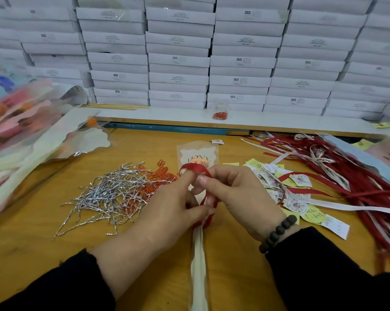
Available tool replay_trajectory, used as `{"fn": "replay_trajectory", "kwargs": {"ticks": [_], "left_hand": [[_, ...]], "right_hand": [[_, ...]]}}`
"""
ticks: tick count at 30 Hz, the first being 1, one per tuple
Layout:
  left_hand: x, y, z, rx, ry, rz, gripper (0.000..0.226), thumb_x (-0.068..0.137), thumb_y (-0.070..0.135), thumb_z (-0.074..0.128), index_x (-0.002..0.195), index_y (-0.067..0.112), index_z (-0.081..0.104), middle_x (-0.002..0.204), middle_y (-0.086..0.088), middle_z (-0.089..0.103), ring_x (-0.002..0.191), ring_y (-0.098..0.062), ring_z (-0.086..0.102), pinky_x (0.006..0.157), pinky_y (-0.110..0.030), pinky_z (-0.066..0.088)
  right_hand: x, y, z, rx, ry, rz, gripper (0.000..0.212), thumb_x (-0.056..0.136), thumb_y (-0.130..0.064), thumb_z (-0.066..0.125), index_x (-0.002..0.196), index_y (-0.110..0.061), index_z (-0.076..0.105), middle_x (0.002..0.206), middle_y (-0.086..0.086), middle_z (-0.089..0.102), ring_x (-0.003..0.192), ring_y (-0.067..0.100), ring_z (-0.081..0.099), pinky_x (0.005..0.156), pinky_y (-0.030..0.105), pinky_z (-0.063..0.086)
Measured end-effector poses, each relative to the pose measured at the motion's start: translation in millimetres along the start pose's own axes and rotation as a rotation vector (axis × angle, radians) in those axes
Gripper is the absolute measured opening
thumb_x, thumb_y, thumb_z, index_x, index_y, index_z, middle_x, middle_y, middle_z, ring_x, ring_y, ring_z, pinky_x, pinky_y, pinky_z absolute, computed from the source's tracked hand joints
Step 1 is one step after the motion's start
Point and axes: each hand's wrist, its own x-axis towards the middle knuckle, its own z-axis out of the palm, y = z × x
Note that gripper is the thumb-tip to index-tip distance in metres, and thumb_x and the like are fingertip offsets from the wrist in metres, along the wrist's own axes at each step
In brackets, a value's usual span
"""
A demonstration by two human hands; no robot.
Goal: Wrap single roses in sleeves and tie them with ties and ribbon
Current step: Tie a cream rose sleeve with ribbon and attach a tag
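Your left hand [167, 203] and right hand [232, 198] both pinch the red ribbon [195, 168] looped above the sleeve [198, 261], whose length runs straight toward you.

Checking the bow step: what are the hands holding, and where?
Both the left hand and right hand pinch the red ribbon at its loops, above the sleeve.

The hands [167, 198] [236, 194] cover the sleeve's [198, 254] middle and the ribbon [195, 168] crossing; the rose inside cannot be made out. The wrapped roses [21, 122] at the left edge are blurred and cropped. Box [178, 59] label print is too small to read.
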Motion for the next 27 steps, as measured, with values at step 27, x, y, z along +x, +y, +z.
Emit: {"fn": "replay_trajectory", "kwargs": {"ticks": [27], "left_hand": [[5.2, 4.2, -17.0, -0.445, 0.076, -0.081, 0.015, 0.078, -0.011, 0.063, 0.074, 0.001, 0.055, 0.066, -0.015, 0.054, 0.063, -0.025, 0.048, 0.048, -0.019, 0.042]], "right_hand": [[1.3, 14.7, -2.4, 0.102, 0.074, 0.065, 0.020, 0.090, -0.018, 0.057, 0.081, -0.009, 0.073, 0.068, 0.017, 0.070, 0.054, 0.028, 0.059, 0.054, 0.029, 0.050]]}}
